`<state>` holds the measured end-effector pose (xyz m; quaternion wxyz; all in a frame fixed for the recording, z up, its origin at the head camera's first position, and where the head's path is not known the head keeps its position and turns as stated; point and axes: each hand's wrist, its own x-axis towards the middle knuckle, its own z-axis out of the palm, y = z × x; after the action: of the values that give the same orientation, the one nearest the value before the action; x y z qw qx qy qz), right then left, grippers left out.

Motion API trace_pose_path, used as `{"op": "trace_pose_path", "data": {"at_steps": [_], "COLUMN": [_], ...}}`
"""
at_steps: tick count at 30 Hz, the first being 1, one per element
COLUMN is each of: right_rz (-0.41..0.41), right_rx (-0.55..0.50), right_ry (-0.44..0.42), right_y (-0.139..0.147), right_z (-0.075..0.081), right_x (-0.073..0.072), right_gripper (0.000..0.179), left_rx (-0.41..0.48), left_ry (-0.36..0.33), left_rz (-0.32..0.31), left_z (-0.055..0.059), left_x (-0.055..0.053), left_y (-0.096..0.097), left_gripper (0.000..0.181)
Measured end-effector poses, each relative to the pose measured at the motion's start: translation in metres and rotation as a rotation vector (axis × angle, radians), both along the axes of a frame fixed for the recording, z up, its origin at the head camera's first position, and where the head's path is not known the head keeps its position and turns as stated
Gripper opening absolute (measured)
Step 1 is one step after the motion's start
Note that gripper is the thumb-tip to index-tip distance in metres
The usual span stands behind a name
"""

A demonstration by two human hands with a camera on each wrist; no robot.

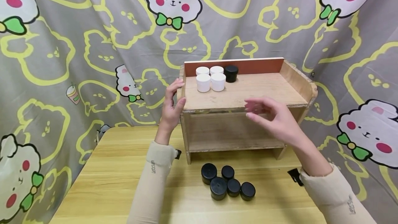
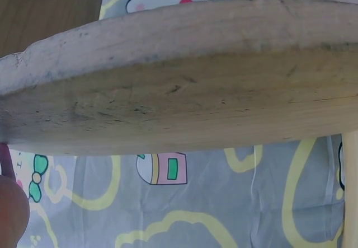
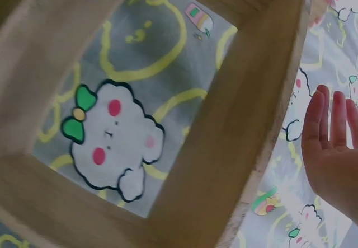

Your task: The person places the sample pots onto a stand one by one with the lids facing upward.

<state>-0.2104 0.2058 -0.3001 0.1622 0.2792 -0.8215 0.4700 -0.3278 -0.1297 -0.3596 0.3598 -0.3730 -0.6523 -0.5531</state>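
A small two-tier wooden shelf (image 1: 236,130) stands on the table. My left hand (image 1: 172,108) holds its left side panel, with the thumb at the front edge; the left wrist view shows the panel (image 2: 184,91) up close and a bit of thumb (image 2: 12,209). My right hand (image 1: 276,120) hovers before the top board's front edge, holding nothing, its fingers (image 3: 338,119) loosely extended. On the top board, several white lidded jars (image 1: 203,83) stand in two rows at the left, with one black jar (image 1: 231,74) beside the back row.
Several black lidded jars (image 1: 218,187) of two sizes stand close together on the wooden table (image 1: 115,168) in front of the shelf. A grey patterned curtain (image 1: 130,51) hangs behind and on both sides. Dark straps (image 1: 295,176) show near the cuffs.
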Motion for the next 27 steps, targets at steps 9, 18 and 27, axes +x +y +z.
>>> {"op": "trace_pose_path", "data": {"at_steps": [9, 18, 27], "right_rz": [0.122, 0.201, 0.299], "right_rx": [0.023, 0.017, 0.053], "right_ry": [-0.017, -0.149, -0.365], "right_y": [0.012, 0.03, 0.044], "right_z": [-0.06, -0.132, -0.183], "right_x": [0.022, 0.028, 0.037], "right_gripper": [0.046, 0.046, 0.054], "left_rx": [0.003, 0.003, -0.008], "left_ry": [0.0, -0.001, -0.016], "left_rz": [0.002, 0.003, 0.021], "left_z": [0.0, 0.0, 0.0], "left_x": [0.0, 0.0, 0.001], "left_y": [0.0, 0.0, 0.001], "left_gripper": [0.066, 0.066, 0.068]}}
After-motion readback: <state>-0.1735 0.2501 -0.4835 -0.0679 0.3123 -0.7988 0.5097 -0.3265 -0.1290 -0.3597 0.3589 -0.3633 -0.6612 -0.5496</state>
